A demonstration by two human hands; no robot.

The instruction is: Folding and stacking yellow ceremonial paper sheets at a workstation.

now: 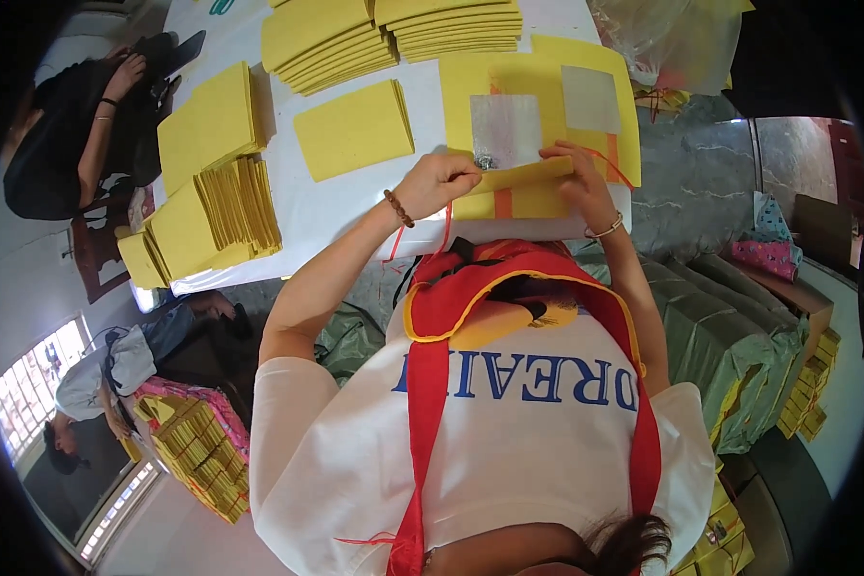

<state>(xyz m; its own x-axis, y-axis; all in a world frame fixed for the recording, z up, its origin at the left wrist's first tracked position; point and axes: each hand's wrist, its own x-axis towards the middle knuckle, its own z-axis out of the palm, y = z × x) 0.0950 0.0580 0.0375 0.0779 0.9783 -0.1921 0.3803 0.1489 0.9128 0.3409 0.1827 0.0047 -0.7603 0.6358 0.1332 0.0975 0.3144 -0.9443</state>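
Yellow paper throughout. Nearest: red straps [430, 384] hung over a white shirt, forearms reaching up to the table [336, 206]. Bead bracelet [398, 208] noted on one wrist, thin bangle [605, 228] on the other.

Left hand [444, 182]: closed, fingers together, clamped on the left end of the folded strip [533, 175]. Right hand [578, 178]: fingers curled and laid over the strip's right end, pressing down; could not tell whether the thumb gripped beneath. Small shiny bit [483, 161] seen beside the left fingertips, too small to identify.

Strip formed from the near edge of the yellow sheet [538, 77], turned up toward the silver foil square [505, 130]. Sheet lay flat at the near table edge, directly before the body. Paler square [590, 99] just beside the foil one; orange patch [503, 204] below the fold; red string [612, 165] trailing by the right hand.

Step judged: first fold or roll of the sheet's near edge, early in the work. Further folding judged to need both ends held level and the crease pressed evenly so the foil stayed flat.

Farther out: one loose stack [353, 130], thick piles [326, 43] at the far side, fanned bundles [240, 202] to the left. Another person [77, 134] seated beyond the table corner.
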